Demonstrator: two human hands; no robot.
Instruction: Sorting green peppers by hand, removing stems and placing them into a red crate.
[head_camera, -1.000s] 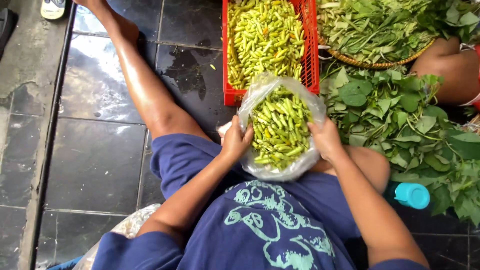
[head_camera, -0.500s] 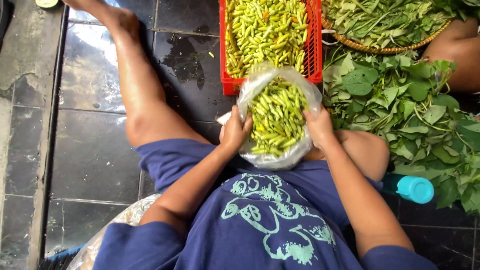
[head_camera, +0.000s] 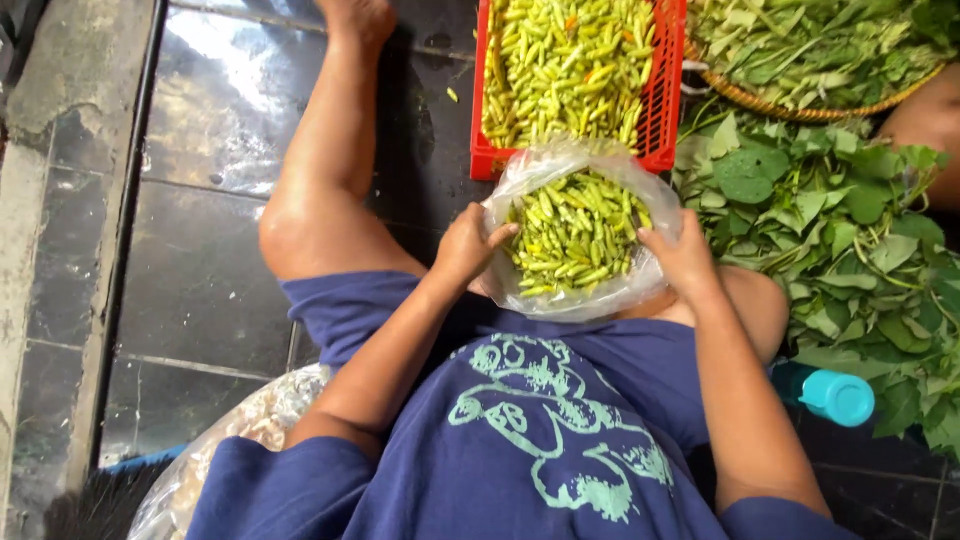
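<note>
Clear plastic bag (head_camera: 575, 240) of green chillies held at both sides: left hand (head_camera: 468, 245) at 9 o'clock, right hand (head_camera: 685, 258) at 3, each grip clenched on bag rim. Red crate (head_camera: 660, 110) at 12.

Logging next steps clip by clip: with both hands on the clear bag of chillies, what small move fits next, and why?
Probably gather the bag's mouth shut. The left hand and right hand grip opposite rims of the clear bag, which sits open and full of green chillies.
</note>
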